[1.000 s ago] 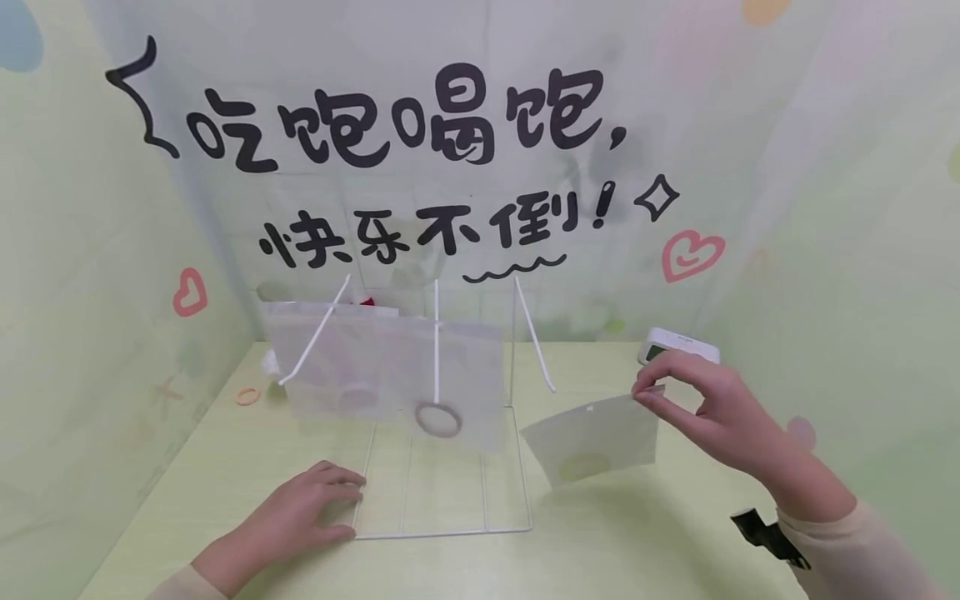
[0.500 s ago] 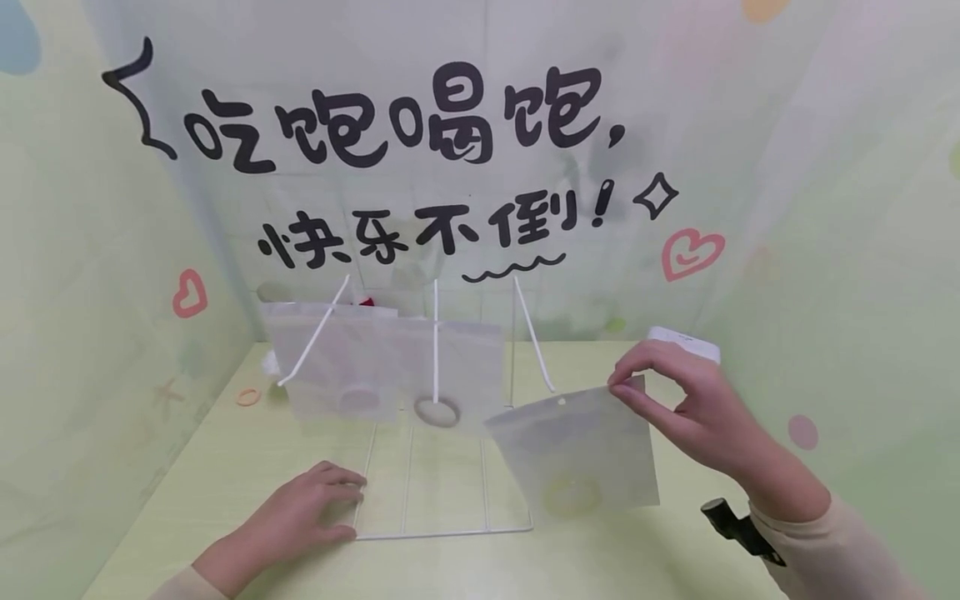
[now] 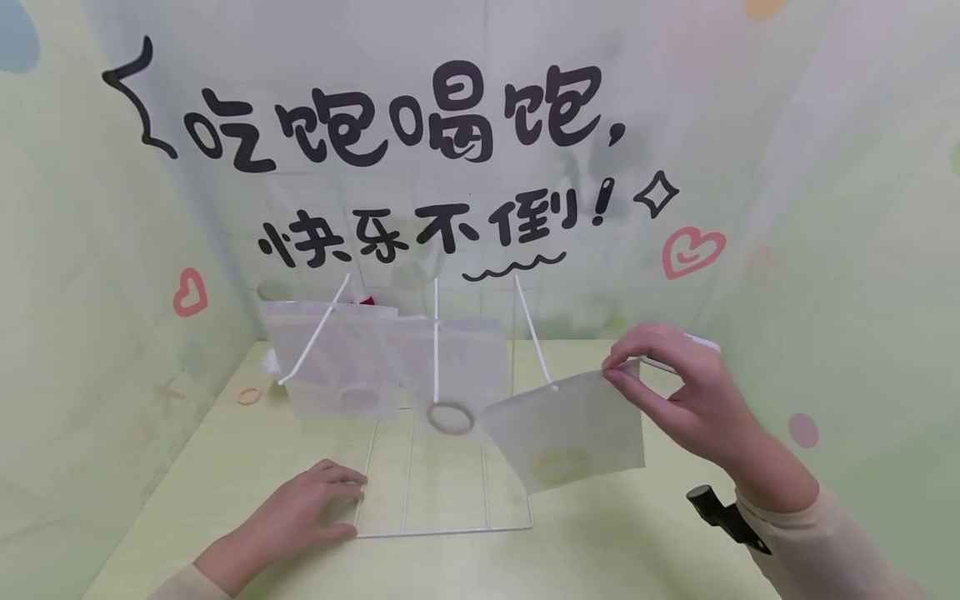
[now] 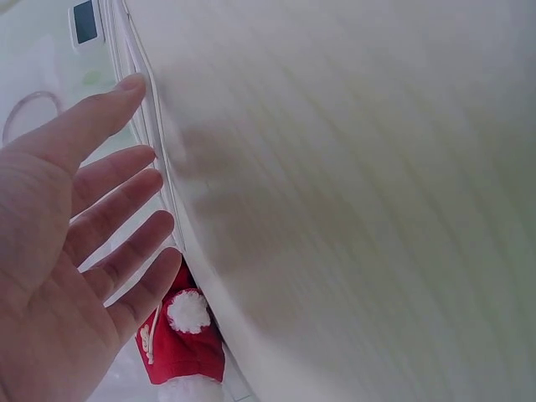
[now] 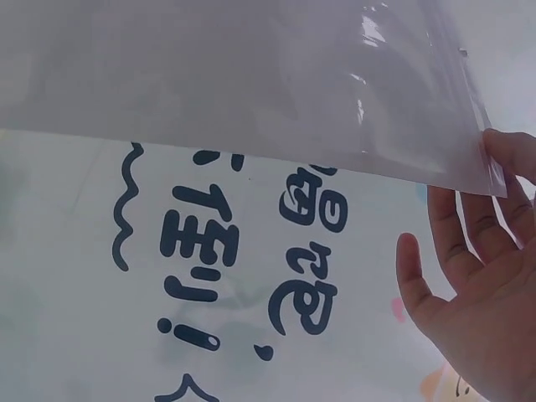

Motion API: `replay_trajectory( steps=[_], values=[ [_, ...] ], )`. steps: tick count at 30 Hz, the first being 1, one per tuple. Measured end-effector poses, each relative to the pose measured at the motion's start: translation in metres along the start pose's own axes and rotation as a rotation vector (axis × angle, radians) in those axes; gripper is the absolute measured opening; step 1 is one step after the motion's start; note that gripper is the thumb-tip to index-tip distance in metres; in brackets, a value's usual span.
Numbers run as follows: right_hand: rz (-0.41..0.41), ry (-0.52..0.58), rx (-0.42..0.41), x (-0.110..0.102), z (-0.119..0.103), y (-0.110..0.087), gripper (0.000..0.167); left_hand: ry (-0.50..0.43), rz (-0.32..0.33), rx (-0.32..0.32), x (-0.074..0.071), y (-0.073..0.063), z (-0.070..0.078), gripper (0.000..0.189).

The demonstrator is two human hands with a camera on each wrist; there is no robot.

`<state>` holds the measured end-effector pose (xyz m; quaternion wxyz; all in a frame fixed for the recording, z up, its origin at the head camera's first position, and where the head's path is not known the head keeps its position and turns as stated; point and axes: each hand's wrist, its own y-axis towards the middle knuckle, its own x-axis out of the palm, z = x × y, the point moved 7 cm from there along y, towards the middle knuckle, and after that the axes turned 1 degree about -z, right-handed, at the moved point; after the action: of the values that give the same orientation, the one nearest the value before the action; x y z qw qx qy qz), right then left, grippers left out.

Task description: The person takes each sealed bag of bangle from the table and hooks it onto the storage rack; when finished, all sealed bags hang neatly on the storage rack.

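My right hand pinches the top right corner of a translucent plastic zip bag. A yellowish ring shows through the bag's lower part. The bag's top edge overlaps the tip of the right prong of a white wire rack. On the left, my left hand touches the left side of the rack's base with relaxed, spread fingers. Similar bags hang from the left and middle prongs: the left bag shows a pale purple ring, the middle bag a brownish ring.
An orange ring lies on the table at the left. A plush toy in red clothing stands behind the hanging bags. Partly behind my right hand is a white device with a screen. A printed curtain encloses the table's back and sides.
My right hand has moved left with the bag, bringing its top edge up to the right prong's tip. The middle bag has swung slightly. My left hand has stayed in place.
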<state>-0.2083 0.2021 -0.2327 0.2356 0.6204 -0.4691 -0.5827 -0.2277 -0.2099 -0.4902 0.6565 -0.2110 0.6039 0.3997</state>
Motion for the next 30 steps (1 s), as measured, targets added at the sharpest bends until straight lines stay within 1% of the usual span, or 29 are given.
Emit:
replay_trajectory(
  steps=[6, 10, 17, 20, 24, 30],
  values=[
    [-0.004, -0.007, 0.032, 0.0, 0.005, -0.001, 0.013, 0.004, -0.008, -0.013, 0.001, 0.0, 0.0, 0.039],
    [-0.007, -0.033, 0.04, 0.003, 0.011, -0.003, 0.008, 0.003, -0.008, -0.018, 0.001, 0.0, 0.0, 0.039],
    [0.001, -0.067, 0.082, 0.011, 0.028, -0.005, 0.024, 0.015, -0.007, -0.017, -0.001, 0.0, 0.001, 0.039],
    [0.007, -0.073, 0.103, 0.014, 0.035, -0.006, 0.025, 0.009, -0.009, -0.023, -0.001, 0.0, 0.001, 0.039],
    [0.033, -0.083, 0.104, 0.017, 0.044, -0.006, 0.022, -0.001, -0.011, -0.024, 0.0, -0.001, 0.001, 0.039],
    [0.078, -0.091, 0.105, 0.02, 0.056, -0.004, 0.022, -0.001, -0.011, -0.02, 0.0, 0.0, 0.001, 0.038]
  ],
)
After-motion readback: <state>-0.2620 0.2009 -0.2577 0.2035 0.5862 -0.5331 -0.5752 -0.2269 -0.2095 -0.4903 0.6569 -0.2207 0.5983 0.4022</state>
